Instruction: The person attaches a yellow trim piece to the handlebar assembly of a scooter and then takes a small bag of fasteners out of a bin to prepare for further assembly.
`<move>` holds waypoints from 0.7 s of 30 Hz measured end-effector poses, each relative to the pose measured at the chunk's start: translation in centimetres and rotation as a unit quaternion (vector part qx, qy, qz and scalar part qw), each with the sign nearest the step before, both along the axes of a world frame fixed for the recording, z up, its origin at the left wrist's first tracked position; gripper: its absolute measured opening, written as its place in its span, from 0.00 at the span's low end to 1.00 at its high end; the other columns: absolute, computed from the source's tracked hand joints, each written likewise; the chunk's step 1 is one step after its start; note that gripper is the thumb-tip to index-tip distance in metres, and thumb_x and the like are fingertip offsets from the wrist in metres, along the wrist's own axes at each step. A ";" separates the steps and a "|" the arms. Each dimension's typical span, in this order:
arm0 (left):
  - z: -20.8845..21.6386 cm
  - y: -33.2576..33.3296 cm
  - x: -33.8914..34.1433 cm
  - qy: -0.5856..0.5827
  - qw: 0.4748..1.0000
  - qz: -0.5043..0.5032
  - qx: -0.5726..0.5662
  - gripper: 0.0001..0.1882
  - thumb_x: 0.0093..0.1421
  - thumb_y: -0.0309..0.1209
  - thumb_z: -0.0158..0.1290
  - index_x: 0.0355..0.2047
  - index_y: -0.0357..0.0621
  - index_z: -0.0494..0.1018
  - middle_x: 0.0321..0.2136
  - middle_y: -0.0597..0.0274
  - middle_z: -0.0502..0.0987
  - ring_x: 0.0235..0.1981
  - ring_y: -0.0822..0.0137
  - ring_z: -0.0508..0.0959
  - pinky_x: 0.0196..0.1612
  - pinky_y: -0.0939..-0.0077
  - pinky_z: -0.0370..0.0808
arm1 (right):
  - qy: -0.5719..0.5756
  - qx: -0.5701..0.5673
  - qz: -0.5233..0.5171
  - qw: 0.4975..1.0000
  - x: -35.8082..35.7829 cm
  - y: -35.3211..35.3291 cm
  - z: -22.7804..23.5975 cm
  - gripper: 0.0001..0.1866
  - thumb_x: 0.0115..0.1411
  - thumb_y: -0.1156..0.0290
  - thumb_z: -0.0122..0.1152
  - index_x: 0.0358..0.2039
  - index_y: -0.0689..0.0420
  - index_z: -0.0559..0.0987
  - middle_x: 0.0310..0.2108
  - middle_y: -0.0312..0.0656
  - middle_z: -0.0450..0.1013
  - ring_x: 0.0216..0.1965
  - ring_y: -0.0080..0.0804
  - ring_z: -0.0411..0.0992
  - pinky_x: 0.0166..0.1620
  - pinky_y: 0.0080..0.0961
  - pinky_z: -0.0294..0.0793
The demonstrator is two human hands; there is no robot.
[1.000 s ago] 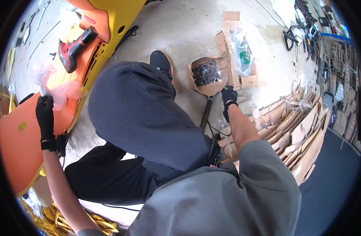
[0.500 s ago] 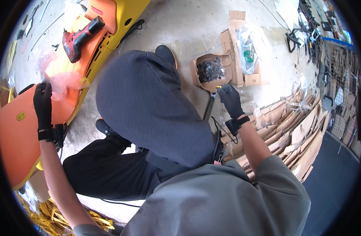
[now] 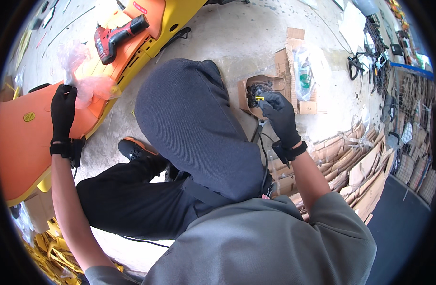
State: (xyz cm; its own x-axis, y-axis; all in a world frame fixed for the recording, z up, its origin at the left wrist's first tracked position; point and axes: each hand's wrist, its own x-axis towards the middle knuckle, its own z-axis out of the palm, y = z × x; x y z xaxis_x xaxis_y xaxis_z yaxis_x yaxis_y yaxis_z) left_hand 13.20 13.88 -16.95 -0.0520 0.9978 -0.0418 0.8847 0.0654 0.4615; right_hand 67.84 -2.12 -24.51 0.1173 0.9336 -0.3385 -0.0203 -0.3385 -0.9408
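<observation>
In a black glove, my left hand (image 3: 63, 110) pinches the gathered neck of a clear plastic bag (image 3: 92, 89). The bag lies over the orange panel (image 3: 23, 137) of a large orange and yellow moulded piece, its top bunched above my fingers. My gloved right hand (image 3: 282, 118) is closed on a small yellow piece (image 3: 259, 98), whose exact kind is too small to tell. That hand hovers at the near right side of an open cardboard box (image 3: 245, 97) of small black parts (image 3: 256, 90). Farther up the orange surface lies a red and black cordless drill (image 3: 114, 39).
Beyond my right hand stands a taller carton (image 3: 283, 64) with clear plastic wrap (image 3: 305, 71) and something green inside. Flattened cardboard (image 3: 353, 164) is stacked at the right. Yellow strips (image 3: 56, 251) lie at the lower left. My bent knee (image 3: 184, 109) rises between my hands.
My left fingers have closed on the plastic bag and drawn its neck up. My right hand still holds the yellow piece, now turned more into sight beside the box. The whole view has shifted slightly.
</observation>
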 end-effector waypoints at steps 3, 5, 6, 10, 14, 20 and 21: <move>0.4 0.0 0.6 0.005 1.000 0.011 -0.017 0.14 0.61 0.35 0.50 0.37 0.34 0.72 0.28 0.60 0.76 0.31 0.71 0.73 0.36 0.77 0.68 | -0.005 0.008 0.000 1.000 0.4 -0.2 0.1 0.09 0.59 0.74 0.57 0.40 0.61 0.75 0.31 0.31 0.72 0.30 0.13 0.67 0.34 0.13 0.68; 0.5 0.0 0.7 0.007 1.000 0.008 -0.022 0.14 0.61 0.35 0.50 0.37 0.34 0.72 0.29 0.60 0.76 0.31 0.70 0.73 0.37 0.77 0.68 | -0.003 -0.008 -0.005 1.000 1.1 -0.3 -0.4 0.09 0.59 0.73 0.57 0.40 0.61 0.75 0.30 0.32 0.72 0.28 0.13 0.67 0.31 0.13 0.67; 0.5 0.1 0.7 0.007 1.000 0.008 -0.022 0.14 0.61 0.35 0.50 0.37 0.34 0.72 0.29 0.60 0.76 0.31 0.70 0.73 0.37 0.77 0.68 | -0.003 -0.008 -0.004 1.000 1.2 -0.2 -0.3 0.09 0.59 0.73 0.57 0.40 0.61 0.75 0.30 0.32 0.72 0.28 0.13 0.67 0.31 0.13 0.67; 0.4 0.1 0.6 0.012 1.000 0.007 -0.024 0.14 0.60 0.35 0.50 0.37 0.34 0.72 0.28 0.60 0.76 0.30 0.69 0.73 0.36 0.76 0.68 | 0.012 -0.019 -0.008 1.000 1.7 -0.3 -0.5 0.10 0.60 0.72 0.56 0.41 0.62 0.74 0.29 0.32 0.72 0.27 0.14 0.66 0.30 0.13 0.67; 0.8 0.0 0.9 0.016 0.999 0.017 -0.037 0.14 0.60 0.35 0.50 0.37 0.34 0.72 0.29 0.59 0.76 0.31 0.69 0.73 0.37 0.75 0.69 | 0.003 -0.026 -0.012 1.000 2.0 -0.3 -0.7 0.11 0.60 0.71 0.56 0.42 0.62 0.74 0.29 0.33 0.72 0.26 0.15 0.66 0.30 0.13 0.67; 0.6 0.0 0.7 0.009 1.000 0.015 -0.023 0.14 0.61 0.35 0.50 0.37 0.34 0.72 0.30 0.58 0.77 0.32 0.69 0.74 0.38 0.76 0.69 | 0.020 -0.015 -0.007 1.000 2.2 -0.4 -0.7 0.10 0.61 0.69 0.56 0.39 0.61 0.73 0.29 0.34 0.73 0.26 0.15 0.67 0.30 0.14 0.68; 0.4 0.0 0.5 0.009 1.000 0.016 -0.022 0.14 0.61 0.35 0.50 0.37 0.34 0.72 0.30 0.58 0.77 0.32 0.69 0.74 0.38 0.76 0.69 | 0.020 -0.015 -0.007 1.000 2.2 -0.4 -0.7 0.10 0.61 0.69 0.56 0.39 0.61 0.73 0.29 0.34 0.73 0.26 0.15 0.67 0.30 0.14 0.68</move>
